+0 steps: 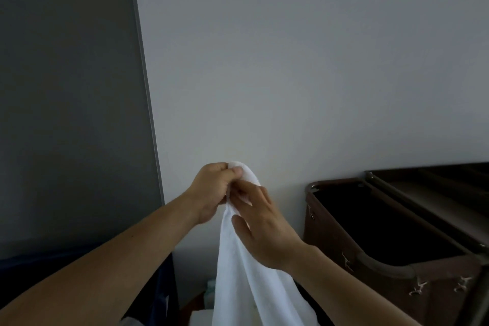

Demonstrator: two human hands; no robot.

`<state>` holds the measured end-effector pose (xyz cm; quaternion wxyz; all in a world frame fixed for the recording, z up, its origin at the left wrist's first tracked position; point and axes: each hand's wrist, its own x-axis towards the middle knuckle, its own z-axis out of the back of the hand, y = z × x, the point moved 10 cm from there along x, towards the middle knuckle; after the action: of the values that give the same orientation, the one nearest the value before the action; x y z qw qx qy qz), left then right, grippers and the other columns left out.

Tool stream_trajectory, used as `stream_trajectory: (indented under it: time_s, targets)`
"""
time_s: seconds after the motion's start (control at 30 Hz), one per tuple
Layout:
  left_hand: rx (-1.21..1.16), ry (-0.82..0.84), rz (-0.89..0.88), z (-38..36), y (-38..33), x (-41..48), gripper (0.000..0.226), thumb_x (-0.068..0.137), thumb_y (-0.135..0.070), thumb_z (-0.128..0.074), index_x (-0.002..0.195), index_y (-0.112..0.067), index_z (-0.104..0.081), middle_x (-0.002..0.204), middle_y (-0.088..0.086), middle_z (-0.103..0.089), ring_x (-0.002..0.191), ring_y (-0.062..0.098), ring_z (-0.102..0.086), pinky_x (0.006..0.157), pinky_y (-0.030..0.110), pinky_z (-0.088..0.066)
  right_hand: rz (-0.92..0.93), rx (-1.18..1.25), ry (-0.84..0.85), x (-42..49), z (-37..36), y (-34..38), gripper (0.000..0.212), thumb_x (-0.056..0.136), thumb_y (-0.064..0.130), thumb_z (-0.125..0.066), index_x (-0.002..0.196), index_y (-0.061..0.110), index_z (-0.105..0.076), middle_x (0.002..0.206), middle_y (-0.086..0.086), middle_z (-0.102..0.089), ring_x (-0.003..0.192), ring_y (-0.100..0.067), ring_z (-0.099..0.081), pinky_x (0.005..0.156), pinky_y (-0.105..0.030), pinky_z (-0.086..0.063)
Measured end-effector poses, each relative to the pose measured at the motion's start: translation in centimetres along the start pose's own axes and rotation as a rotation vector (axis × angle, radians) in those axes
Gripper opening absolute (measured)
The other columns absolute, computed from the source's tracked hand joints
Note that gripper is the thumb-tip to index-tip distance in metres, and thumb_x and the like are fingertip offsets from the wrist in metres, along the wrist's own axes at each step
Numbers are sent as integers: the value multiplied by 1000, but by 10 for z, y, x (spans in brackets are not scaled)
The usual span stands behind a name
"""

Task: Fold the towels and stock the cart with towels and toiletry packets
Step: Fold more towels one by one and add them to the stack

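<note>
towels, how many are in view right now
1: a white towel hangs before the wall, its top gripped by the left hand, the right hand holding it just below. Pale shapes at the bottom edge may be more; too cropped to tell.

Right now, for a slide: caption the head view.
Left hand and right hand hold up a towel beside the cart.
</note>
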<state>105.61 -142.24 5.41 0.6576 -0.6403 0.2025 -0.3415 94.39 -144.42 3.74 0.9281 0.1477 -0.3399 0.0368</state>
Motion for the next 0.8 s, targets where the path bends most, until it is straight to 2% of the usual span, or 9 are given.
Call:
stream_trajectory:
  time_s: [0.1,0.17,0.23,0.3,0.4,0.53,0.63,0.7,0.8]
  targets:
    - [-35,-70,-53,18,-23,14,25,102,-19,-51,94,-1,-68,93,18,-64,89,29,-59,83,47,-50,8,201,-314,-1,50,-15,25,93,21,-55,108,14,-74,117,5,-69,109,-9,-60,94,-28,-49]
    - [-105,-28,-105,26,-48,24,30,103,-22,-50,96,0,-69,97,17,-68,91,29,-63,84,42,-51,-150,268,-509,2,86,-47,22,89,22,-62,108,31,-68,111,14,-68,101,-5,-61,86,-22,-48]
    - [-158,71,-139,25,-75,30,33,103,-27,-50,99,-2,-71,97,14,-73,91,26,-70,80,37,-56,-281,392,-412,22,93,-66,37,90,18,-70,120,35,-56,123,14,-64,114,-2,-59,94,-23,-47]
    - [-140,168,-174,15,-101,34,35,102,-30,-51,101,-2,-71,92,12,-73,85,23,-71,73,35,-58,-331,615,-247,45,83,-69,41,90,14,-72,124,28,-55,126,8,-65,119,-5,-59,102,-31,-48]
    - [-71,206,-258,4,-140,40,33,102,-30,-51,105,1,-63,84,10,-67,77,22,-66,71,34,-59,-343,905,-172,71,77,-57,24,90,3,-68,110,13,-62,106,-5,-72,99,-20,-68,93,-40,-54]
    - [104,27,-403,22,-189,52,33,104,-28,-50,96,2,-60,82,13,-57,76,24,-55,70,38,-49,-385,836,-350,92,121,-56,13,90,8,-70,98,14,-62,88,-3,-72,83,-20,-66,84,-47,-55]
    - [376,-240,-596,46,-230,54,37,102,-30,-50,89,5,-54,75,8,-46,68,17,-43,59,31,-36,-251,688,-558,108,181,-34,19,81,22,-71,96,29,-60,74,13,-70,72,-8,-64,67,-35,-56]
    - [463,-349,-685,52,-246,50,34,101,-31,-49,78,-7,-48,65,-2,-41,55,8,-36,48,24,-31,-218,611,-553,115,189,-22,21,79,24,-70,95,32,-59,72,14,-70,66,-5,-64,61,-28,-53]
    - [525,-344,-738,41,-244,45,32,103,-29,-48,79,-8,-49,63,-5,-41,52,7,-35,49,27,-29,-345,531,-361,108,156,-28,22,84,20,-74,92,33,-59,83,3,-73,70,-18,-68,60,-37,-57]
